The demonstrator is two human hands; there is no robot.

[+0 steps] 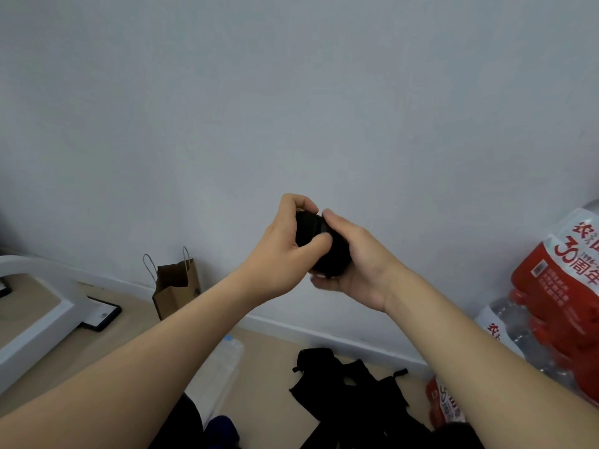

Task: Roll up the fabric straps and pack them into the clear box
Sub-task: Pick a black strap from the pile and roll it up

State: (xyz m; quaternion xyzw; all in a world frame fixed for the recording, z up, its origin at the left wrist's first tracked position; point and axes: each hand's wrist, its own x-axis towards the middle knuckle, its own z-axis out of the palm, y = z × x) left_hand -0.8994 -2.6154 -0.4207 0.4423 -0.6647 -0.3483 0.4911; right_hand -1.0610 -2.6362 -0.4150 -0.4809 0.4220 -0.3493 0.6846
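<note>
At the centre of the frame, the left hand (pixel 278 251) and right hand (pixel 356 264) both close their fingers around a black rolled strap (pixel 321 241), raised before the pale wall. At lower centre, loose black straps (pixel 353 393) lie heaped on the floor, just right of the clear box (pixel 223 367).

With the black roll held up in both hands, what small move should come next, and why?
Probably lower the roll toward the clear box on the floor: both the left hand and right hand already enclose it, and it looks fully wound.
</note>
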